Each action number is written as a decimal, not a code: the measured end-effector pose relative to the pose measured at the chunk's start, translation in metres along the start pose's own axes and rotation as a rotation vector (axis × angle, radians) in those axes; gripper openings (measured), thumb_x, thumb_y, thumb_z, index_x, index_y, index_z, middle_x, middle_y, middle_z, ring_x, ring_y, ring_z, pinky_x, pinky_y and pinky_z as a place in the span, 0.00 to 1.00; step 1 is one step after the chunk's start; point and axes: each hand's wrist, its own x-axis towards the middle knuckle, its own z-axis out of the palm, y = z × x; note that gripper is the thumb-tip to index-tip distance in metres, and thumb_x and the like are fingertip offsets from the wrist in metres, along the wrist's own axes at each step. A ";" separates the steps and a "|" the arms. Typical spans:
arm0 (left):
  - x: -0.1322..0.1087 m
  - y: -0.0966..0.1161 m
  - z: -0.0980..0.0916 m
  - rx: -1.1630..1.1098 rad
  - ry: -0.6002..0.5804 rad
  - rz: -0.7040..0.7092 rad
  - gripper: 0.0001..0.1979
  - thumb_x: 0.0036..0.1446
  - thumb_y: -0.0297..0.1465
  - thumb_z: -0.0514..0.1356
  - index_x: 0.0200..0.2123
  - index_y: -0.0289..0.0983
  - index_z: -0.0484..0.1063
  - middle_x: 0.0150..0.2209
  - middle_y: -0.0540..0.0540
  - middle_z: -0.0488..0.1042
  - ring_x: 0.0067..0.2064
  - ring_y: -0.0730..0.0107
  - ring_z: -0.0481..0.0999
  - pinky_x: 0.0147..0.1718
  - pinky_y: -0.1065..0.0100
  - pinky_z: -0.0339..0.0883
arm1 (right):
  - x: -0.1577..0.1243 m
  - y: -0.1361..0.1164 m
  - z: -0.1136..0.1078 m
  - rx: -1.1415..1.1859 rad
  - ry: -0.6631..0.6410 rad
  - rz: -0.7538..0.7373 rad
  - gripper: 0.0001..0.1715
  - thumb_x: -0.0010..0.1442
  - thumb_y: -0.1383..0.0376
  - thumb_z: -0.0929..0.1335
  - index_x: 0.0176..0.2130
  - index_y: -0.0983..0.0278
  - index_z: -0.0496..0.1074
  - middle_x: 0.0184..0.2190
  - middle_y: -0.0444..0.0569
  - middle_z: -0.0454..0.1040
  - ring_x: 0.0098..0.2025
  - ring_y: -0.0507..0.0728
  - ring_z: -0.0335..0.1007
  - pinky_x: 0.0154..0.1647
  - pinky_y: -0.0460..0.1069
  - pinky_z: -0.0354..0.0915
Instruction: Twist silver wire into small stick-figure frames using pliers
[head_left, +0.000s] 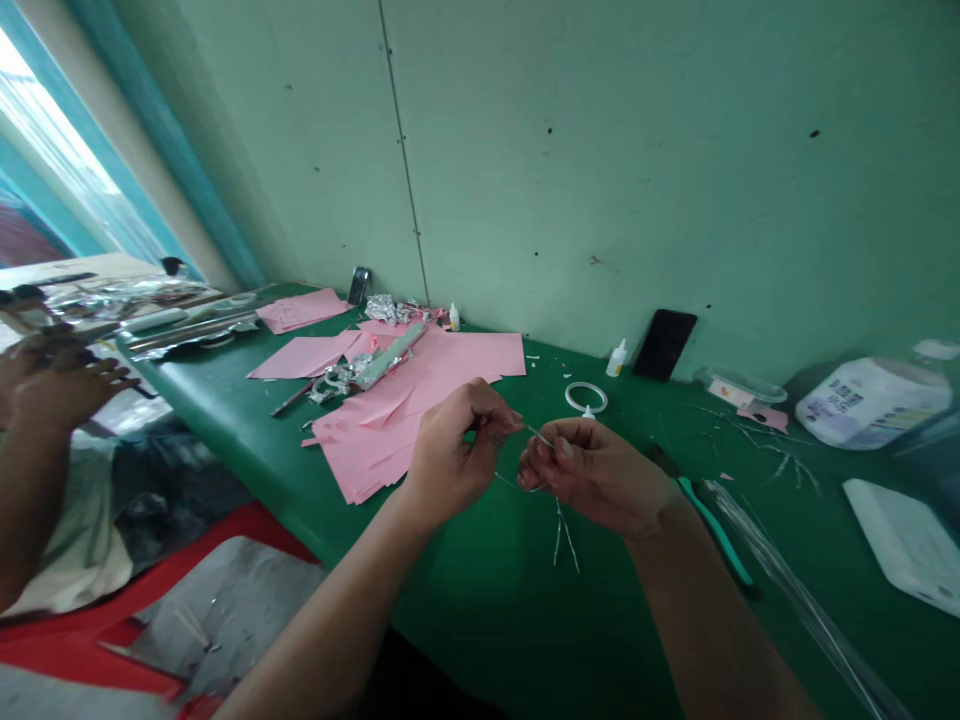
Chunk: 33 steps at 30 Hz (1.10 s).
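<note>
Head view: someone's working a thin silver wire (pixel 561 530) in mid-air over the front edge of a green bench (pixel 225 440), hands close together. The left hand (pixel 457 450) is pinching the wire betw. thumb and fingertips, and the right hand (pixel 592 475) is curling around another stretch of it, though the fingers are hiding how firm that grip is. Loose wire ends are dangling below the hands, so a slip could let the wire spring back, w/ sharp ends poking a finger or snagging. Teal-handled pliers (pixel 716 530) are lying nr the front right edge, right by the right forearm; one careless elbow shift could knock them off. Wire scraps (pixel 772 445) are scattered toward the back right corner, and dangling ends could tangle w/ them if the hands drop. A white glue bottle (pixel 616 358) is standing by the back edge, beside a white tape ring (pixel 586 397); it looks easy to tip if reached across. Pink paper sheets (pixel 420 375) are spreading over the middle, so a glue spill there could spoil them. Another person's hand (pixel 56 390) is moving past the left end, well apart, but a bump from that side could jolt the bench.
</note>
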 end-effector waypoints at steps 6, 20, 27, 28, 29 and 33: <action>0.000 0.004 -0.002 -0.024 0.024 -0.061 0.10 0.56 0.19 0.59 0.33 0.39 0.64 0.28 0.53 0.71 0.29 0.75 0.74 0.25 0.71 0.67 | -0.002 -0.002 -0.005 -0.202 0.054 -0.078 0.15 0.55 0.57 0.73 0.24 0.62 0.72 0.22 0.41 0.68 0.31 0.52 0.67 0.37 0.50 0.62; -0.003 0.016 0.003 0.215 0.088 -0.300 0.07 0.57 0.26 0.61 0.36 0.40 0.63 0.24 0.54 0.73 0.20 0.78 0.69 0.18 0.74 0.61 | -0.006 -0.016 0.015 -1.774 0.454 -0.940 0.06 0.59 0.71 0.68 0.31 0.62 0.69 0.27 0.46 0.77 0.33 0.55 0.73 0.47 0.55 0.65; -0.007 0.006 0.006 0.507 0.132 0.064 0.08 0.58 0.21 0.58 0.38 0.39 0.67 0.30 0.50 0.76 0.27 0.76 0.75 0.24 0.75 0.67 | -0.004 -0.010 0.018 -1.555 0.635 -0.617 0.10 0.62 0.59 0.68 0.30 0.60 0.71 0.28 0.47 0.76 0.34 0.58 0.71 0.42 0.55 0.62; -0.007 0.003 0.005 0.532 0.127 0.153 0.10 0.57 0.19 0.58 0.39 0.39 0.67 0.31 0.50 0.76 0.29 0.76 0.76 0.26 0.75 0.68 | -0.004 -0.011 0.018 -1.417 0.629 -0.498 0.12 0.62 0.56 0.68 0.30 0.60 0.72 0.26 0.46 0.74 0.31 0.57 0.70 0.37 0.53 0.61; -0.008 0.001 0.003 0.548 0.116 0.241 0.11 0.57 0.18 0.58 0.39 0.38 0.68 0.31 0.49 0.76 0.31 0.75 0.77 0.28 0.75 0.70 | -0.004 -0.012 0.017 -1.266 0.607 -0.376 0.14 0.62 0.54 0.68 0.30 0.60 0.72 0.24 0.45 0.73 0.29 0.56 0.68 0.32 0.52 0.60; -0.011 -0.006 -0.004 0.594 0.021 0.492 0.08 0.56 0.19 0.60 0.36 0.38 0.68 0.32 0.48 0.76 0.35 0.72 0.79 0.32 0.73 0.73 | -0.003 -0.012 0.010 -0.754 0.446 -0.063 0.18 0.57 0.49 0.69 0.31 0.59 0.76 0.25 0.45 0.72 0.31 0.55 0.65 0.31 0.50 0.58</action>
